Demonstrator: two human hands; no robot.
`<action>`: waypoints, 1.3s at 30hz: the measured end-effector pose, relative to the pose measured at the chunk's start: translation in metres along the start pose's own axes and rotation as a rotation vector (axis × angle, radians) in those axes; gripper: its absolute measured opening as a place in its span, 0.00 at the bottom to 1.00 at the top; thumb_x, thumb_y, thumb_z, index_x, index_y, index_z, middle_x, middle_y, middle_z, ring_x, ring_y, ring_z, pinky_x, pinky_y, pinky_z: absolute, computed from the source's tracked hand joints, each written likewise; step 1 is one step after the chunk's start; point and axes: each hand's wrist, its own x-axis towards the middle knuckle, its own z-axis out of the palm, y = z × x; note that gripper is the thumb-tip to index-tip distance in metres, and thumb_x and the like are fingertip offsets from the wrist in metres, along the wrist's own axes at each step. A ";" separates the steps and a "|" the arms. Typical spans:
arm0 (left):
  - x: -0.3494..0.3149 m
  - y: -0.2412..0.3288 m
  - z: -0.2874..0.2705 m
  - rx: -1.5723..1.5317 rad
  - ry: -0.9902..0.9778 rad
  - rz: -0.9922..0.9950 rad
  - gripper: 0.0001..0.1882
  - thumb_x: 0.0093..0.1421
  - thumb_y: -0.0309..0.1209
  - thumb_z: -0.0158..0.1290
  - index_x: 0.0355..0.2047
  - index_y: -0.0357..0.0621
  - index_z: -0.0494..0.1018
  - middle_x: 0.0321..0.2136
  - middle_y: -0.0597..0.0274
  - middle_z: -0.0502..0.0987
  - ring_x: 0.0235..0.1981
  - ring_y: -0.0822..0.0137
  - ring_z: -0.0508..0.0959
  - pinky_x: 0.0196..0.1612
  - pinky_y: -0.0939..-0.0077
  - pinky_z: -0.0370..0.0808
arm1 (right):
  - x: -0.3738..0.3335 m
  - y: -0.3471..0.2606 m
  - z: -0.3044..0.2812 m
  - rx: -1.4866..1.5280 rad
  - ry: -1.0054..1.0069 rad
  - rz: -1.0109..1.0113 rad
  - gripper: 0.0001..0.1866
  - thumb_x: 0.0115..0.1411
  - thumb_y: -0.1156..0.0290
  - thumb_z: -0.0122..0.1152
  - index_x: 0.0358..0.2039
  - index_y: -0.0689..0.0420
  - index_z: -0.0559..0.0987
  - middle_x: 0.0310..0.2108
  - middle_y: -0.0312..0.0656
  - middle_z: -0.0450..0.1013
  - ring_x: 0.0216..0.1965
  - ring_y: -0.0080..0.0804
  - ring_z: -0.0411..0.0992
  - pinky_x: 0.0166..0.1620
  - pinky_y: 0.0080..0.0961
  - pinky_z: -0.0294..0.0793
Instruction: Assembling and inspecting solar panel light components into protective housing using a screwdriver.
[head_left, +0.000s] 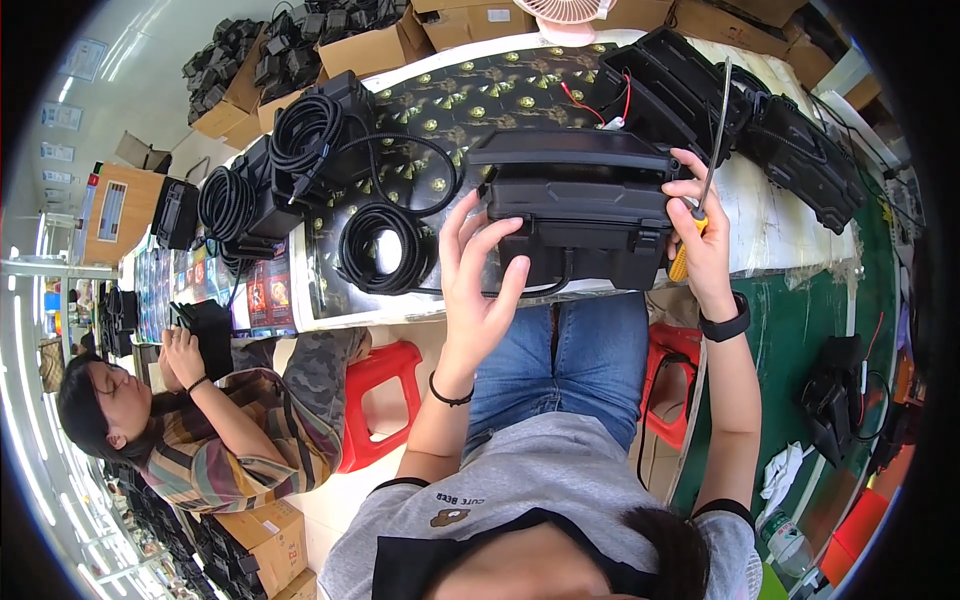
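A black plastic case (585,215) with a ribbed lid and front latches stands at the table's near edge, in front of my lap. My left hand (478,275) grips its left end, fingers spread round the corner and the thumb apart in front. In my right hand (708,245) is a screwdriver (682,258) with a yellow handle, its long metal shaft pointing up and away. Fingertips of that same hand touch the case's right end. A coiled black cable (382,250) lies left of the case; its lead runs behind my left hand toward the case's underside.
More black cases with coiled cables (305,140) stand at the left. Opened black cases (680,85) with red wires lie at the far right. A pink fan (568,15) and cardboard boxes line the back. A co-worker (230,420) sits left, handling a black box. Red stools (380,405) flank me.
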 end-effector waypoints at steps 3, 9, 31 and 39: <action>-0.002 0.000 -0.002 0.033 -0.006 0.017 0.18 0.57 0.26 0.58 0.49 0.45 0.76 0.63 0.47 0.58 0.61 0.47 0.66 0.62 0.55 0.65 | 0.000 0.000 0.003 0.011 0.002 0.013 0.08 0.64 0.70 0.58 0.43 0.53 0.80 0.63 0.39 0.63 0.29 0.11 0.70 0.23 0.09 0.68; 0.003 0.000 -0.012 0.164 0.146 0.157 0.10 0.61 0.33 0.54 0.39 0.42 0.78 0.58 0.43 0.65 0.62 0.45 0.63 0.65 0.52 0.57 | 0.009 0.001 0.023 0.105 -0.049 0.038 0.08 0.67 0.70 0.55 0.44 0.53 0.80 0.62 0.38 0.65 0.28 0.11 0.71 0.23 0.09 0.67; 0.051 0.006 -0.023 0.644 -0.321 0.156 0.42 0.51 0.48 0.61 0.65 0.47 0.64 0.66 0.64 0.63 0.70 0.45 0.53 0.67 0.39 0.48 | 0.006 -0.045 0.028 -0.485 -0.253 0.005 0.15 0.55 0.70 0.70 0.43 0.57 0.80 0.39 0.39 0.68 0.42 0.34 0.70 0.48 0.26 0.69; 0.044 0.013 -0.033 0.669 -0.395 0.146 0.52 0.42 0.54 0.65 0.66 0.49 0.62 0.66 0.63 0.63 0.70 0.43 0.53 0.66 0.33 0.46 | 0.008 -0.037 0.036 -0.309 -0.329 0.119 0.28 0.52 0.73 0.70 0.55 0.54 0.76 0.42 0.38 0.69 0.43 0.30 0.69 0.49 0.24 0.69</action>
